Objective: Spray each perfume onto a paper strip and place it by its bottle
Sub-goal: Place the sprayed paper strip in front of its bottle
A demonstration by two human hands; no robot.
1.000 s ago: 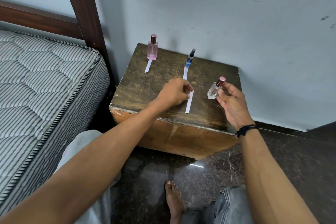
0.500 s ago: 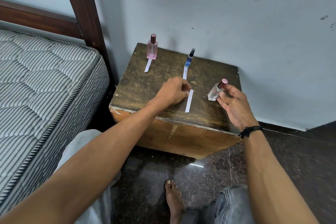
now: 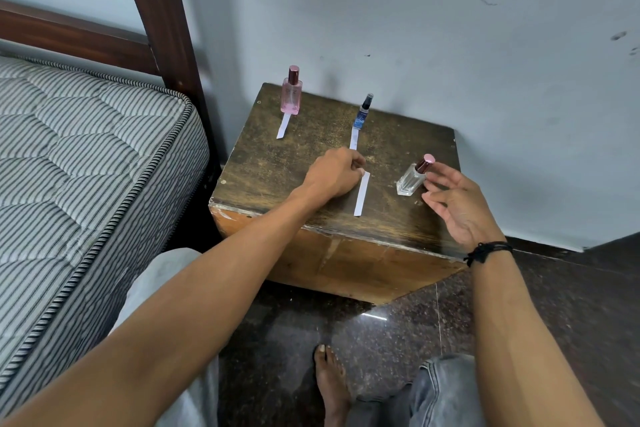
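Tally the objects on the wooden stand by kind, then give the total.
Perfume bottles: 3: pink bottle, blue bottle, clear bottle
Paper strips: 3: first strip, second strip, third strip
Total: 6

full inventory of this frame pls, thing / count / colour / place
pink bottle: 1, pink with dark red cap, back left of table, upright
blue bottle: 1, blue with black sprayer, back middle, upright
clear bottle: 1, clear with pink-topped cap, right side, tilted
paper strips: 3, white; one in front of pink bottle, one in front of blue bottle, one near front edge
table: 1, dark worn wood, against wall
mattress: 1, striped grey-white, left
bed frame: 1, dark brown
left hand: fingertips at top of front strip
right hand: open, fingers at clear bottle; black wristband
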